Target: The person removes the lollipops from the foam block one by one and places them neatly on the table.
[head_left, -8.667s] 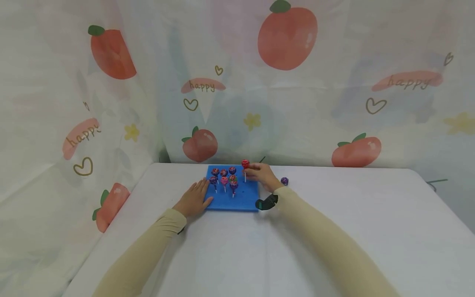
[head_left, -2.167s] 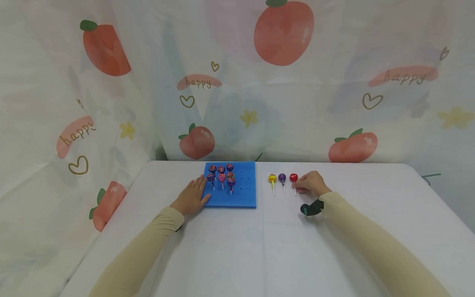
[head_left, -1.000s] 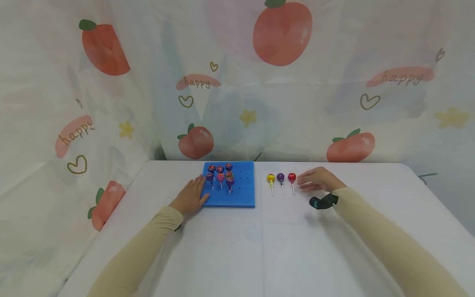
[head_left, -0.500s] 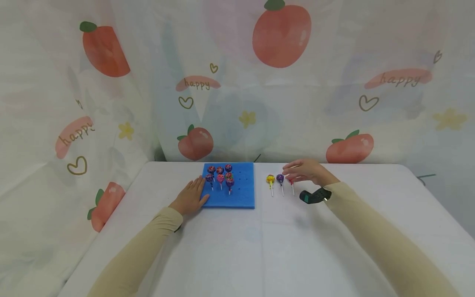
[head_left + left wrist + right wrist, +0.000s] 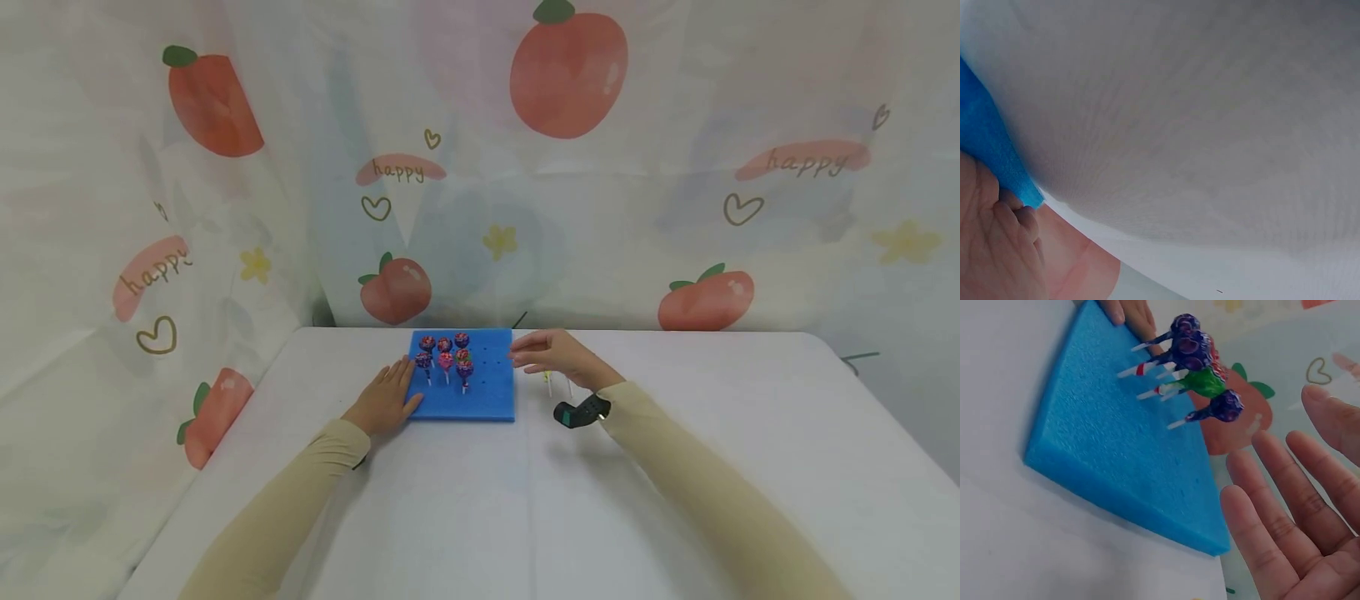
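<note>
Blue foam block (image 5: pixel 487 392) holds upright lollipops (image 5: pixel 447 358); right hand (image 5: pixel 551 357) empty, fingers spread

Fingers (image 5: pixel 1013 219) touching blue foam (image 5: pixel 985 147) on tablecloth (image 5: pixel 1197 125).

A white cloth-covered table (image 5: pixel 525 517) fills the near scene. Behind it, at the far side and to the left, hangs a sheer pale curtain printed with red peaches, hearts and "happy" lettering (image 5: pixel 570 75).

Lollipops (image 5: pixel 447 357) upright on foam block's (image 5: pixel 487 400) left part; block on table (image 5: pixel 480 500).
</note>
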`<move>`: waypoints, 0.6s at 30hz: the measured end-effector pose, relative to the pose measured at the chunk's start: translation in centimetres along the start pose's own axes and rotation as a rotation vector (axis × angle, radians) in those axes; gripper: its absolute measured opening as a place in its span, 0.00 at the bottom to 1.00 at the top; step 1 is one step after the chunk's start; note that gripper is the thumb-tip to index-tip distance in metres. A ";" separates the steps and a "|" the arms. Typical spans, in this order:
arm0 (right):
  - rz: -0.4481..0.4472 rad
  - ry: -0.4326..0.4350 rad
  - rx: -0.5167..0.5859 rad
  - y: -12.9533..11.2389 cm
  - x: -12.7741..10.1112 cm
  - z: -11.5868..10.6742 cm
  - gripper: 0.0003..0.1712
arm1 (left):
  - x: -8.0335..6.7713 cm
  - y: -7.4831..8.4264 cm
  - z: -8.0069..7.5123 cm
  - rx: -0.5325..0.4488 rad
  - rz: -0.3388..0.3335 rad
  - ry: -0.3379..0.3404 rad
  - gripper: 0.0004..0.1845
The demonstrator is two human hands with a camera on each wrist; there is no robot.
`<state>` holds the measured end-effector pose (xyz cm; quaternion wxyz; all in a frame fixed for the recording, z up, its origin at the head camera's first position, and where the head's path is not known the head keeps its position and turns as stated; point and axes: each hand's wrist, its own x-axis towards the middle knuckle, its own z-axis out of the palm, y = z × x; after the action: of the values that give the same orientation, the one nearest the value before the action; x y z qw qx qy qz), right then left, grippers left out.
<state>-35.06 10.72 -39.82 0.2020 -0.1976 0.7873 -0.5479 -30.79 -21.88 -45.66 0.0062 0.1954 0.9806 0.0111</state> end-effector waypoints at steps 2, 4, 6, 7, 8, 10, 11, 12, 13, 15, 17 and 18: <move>-0.010 -0.006 0.020 0.1 0.3 0.8 0.26 | 0.0 0.0 0.0 -0.002 0.001 0.003 0.36; -0.006 0.002 0.043 0.2 0.6 1.6 0.26 | 0.0 0.0 0.1 -0.005 0.004 0.007 0.35; -0.002 0.013 0.052 0.3 0.9 2.3 0.25 | 0.0 -0.1 0.1 0.004 0.002 0.001 0.35; -0.005 0.016 0.060 0.4 1.0 2.6 0.24 | 0.0 -0.1 0.1 0.004 0.002 0.001 0.35; 0.001 0.022 0.069 0.4 1.1 2.9 0.23 | 0.0 -0.1 0.1 0.003 0.003 0.001 0.35; 0.003 0.027 0.080 0.5 1.4 3.5 0.22 | 0.0 -0.1 0.0 -0.002 0.004 0.007 0.35; 0.002 0.025 0.083 0.6 1.5 3.7 0.22 | -0.1 0.0 0.0 0.001 0.001 0.002 0.35; 0.007 0.025 0.089 0.7 1.6 4.0 0.22 | -0.1 0.0 -0.1 -0.002 0.001 0.004 0.35; 0.014 0.030 0.096 0.8 1.7 4.2 0.21 | -0.1 0.0 -0.2 -0.005 0.000 0.003 0.35; 0.032 0.039 0.101 1.0 2.1 4.7 0.20 | 0.0 0.1 -0.2 0.002 -0.005 -0.006 0.36; 0.041 0.043 0.106 1.3 2.4 5.2 0.20 | 0.0 0.0 -0.1 0.006 -0.010 -0.012 0.36; 0.047 0.046 0.107 1.4 2.6 5.4 0.20 | 0.1 0.0 -0.1 0.006 -0.011 -0.013 0.36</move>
<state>-34.50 5.60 -43.14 0.2067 -0.1553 0.7659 -0.5886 -30.84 -21.84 -45.56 0.0119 0.1902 0.9817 0.0067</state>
